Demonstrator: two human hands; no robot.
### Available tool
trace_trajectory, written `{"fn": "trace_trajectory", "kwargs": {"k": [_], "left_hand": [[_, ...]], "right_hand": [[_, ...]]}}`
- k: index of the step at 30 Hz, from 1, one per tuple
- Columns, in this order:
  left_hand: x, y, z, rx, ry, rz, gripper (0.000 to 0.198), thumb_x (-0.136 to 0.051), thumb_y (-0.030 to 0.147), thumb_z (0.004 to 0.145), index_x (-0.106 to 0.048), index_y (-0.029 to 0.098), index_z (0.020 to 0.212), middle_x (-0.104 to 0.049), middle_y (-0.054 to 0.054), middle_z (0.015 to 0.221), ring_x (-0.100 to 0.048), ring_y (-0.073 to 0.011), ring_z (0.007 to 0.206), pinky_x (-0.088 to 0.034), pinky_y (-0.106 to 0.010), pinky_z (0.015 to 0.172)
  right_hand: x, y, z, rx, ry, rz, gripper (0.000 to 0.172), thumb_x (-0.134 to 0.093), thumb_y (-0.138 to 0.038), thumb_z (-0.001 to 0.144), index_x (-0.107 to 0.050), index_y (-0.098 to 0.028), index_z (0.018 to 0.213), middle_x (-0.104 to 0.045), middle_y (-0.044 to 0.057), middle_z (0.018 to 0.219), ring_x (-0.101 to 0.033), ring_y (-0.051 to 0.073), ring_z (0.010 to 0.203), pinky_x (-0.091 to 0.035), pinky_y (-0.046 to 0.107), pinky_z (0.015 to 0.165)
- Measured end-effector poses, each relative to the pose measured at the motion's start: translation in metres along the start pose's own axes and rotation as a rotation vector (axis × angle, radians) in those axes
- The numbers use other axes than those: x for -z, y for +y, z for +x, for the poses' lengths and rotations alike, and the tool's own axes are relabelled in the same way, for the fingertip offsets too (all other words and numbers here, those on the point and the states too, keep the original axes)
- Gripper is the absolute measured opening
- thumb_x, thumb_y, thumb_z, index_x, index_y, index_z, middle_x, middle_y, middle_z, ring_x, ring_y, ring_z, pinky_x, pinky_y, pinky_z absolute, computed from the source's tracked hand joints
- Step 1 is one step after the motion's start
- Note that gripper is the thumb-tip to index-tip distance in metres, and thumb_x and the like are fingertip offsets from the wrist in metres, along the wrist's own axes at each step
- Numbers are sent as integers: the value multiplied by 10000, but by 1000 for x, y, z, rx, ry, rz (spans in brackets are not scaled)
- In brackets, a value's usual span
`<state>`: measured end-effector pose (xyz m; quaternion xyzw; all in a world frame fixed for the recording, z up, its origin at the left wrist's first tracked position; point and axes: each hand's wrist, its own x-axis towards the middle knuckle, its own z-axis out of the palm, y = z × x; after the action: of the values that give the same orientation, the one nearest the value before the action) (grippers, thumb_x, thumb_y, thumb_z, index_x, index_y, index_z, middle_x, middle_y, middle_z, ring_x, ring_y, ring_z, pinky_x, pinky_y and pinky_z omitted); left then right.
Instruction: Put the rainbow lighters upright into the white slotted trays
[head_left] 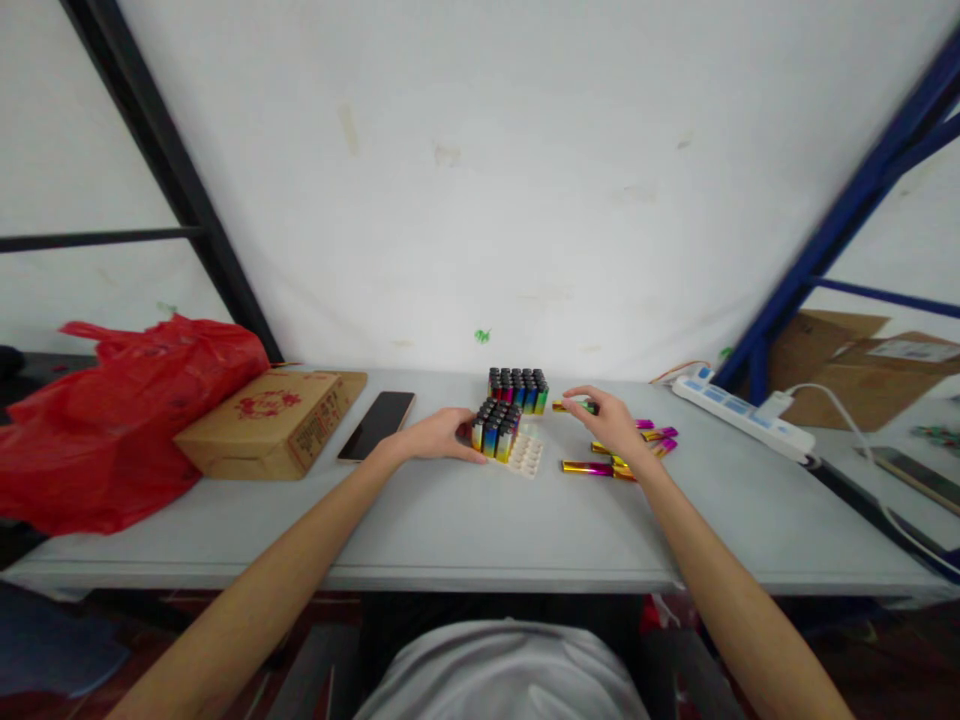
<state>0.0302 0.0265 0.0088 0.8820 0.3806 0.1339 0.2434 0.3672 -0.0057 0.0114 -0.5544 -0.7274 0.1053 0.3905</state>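
My left hand [448, 436] is at the left side of a block of upright, shiny coloured lighters [496, 430], its thumb and fingers against them. These stand in a pale tray [527, 455] whose right part shows bare round slots. Just behind stands a second block of upright lighters [518, 390]. My right hand [604, 418] pinches a single shiny lighter [581, 407], lying nearly level, to the right of both blocks. Several loose gold and pink lighters [589, 467] lie under and beside my right wrist.
On the grey table [450, 540], a black phone [377, 425] lies left of my left hand. Farther left are a cardboard box [262, 422] and a red plastic bag [135, 420]. A white power strip [742, 415] with a cable is at the right, near blue shelving and cartons [862, 380].
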Motion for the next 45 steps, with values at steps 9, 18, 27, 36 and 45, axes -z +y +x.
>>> {"fn": "trace_trajectory", "kwargs": {"k": [9, 18, 27, 36, 45], "left_hand": [[-6, 13, -3, 19, 72, 40, 687, -791, 707, 627, -666, 160, 1024, -727, -75, 959, -658, -256, 811, -463, -313, 677], [-7, 12, -2, 13, 75, 28, 692, -797, 694, 645, -669, 160, 1067, -737, -79, 1009, -672, -265, 853, -483, -321, 715], [-6, 13, -2, 4, 84, 24, 660, -799, 677, 646, -686, 165, 1047, -737, -64, 976, -662, -258, 827, -476, -318, 702], [-7, 11, -2, -8, 80, 5, 672, -792, 688, 649, -686, 169, 1062, -740, -68, 994, -667, -263, 846, -485, -322, 712], [-7, 12, -2, -2, 73, 9, 680, -791, 689, 656, -674, 170, 1079, -744, -59, 980, -670, -249, 815, -484, -311, 690]], "right_hand": [[-41, -34, -8, -82, -158, 616, 546, -467, -747, 912, -540, -217, 799, -566, -10, 692, -528, 153, 647, -449, 276, 608], [-49, -38, -13, -192, -175, 603, 548, -512, -743, 889, -397, -238, 712, -328, -80, 552, -284, 93, 453, -232, 240, 434], [-56, -41, -15, -56, -9, 224, 472, -430, -564, 892, -387, -217, 575, -317, -35, 567, -329, 121, 567, -222, 276, 551], [-54, -44, -16, -10, 3, 170, 497, -431, -591, 938, -425, -207, 622, -404, -30, 596, -380, 132, 601, -263, 271, 581], [-42, -47, -15, 135, -79, 208, 464, -332, -581, 1033, -542, -216, 836, -589, 24, 791, -543, 183, 754, -420, 287, 690]]}}
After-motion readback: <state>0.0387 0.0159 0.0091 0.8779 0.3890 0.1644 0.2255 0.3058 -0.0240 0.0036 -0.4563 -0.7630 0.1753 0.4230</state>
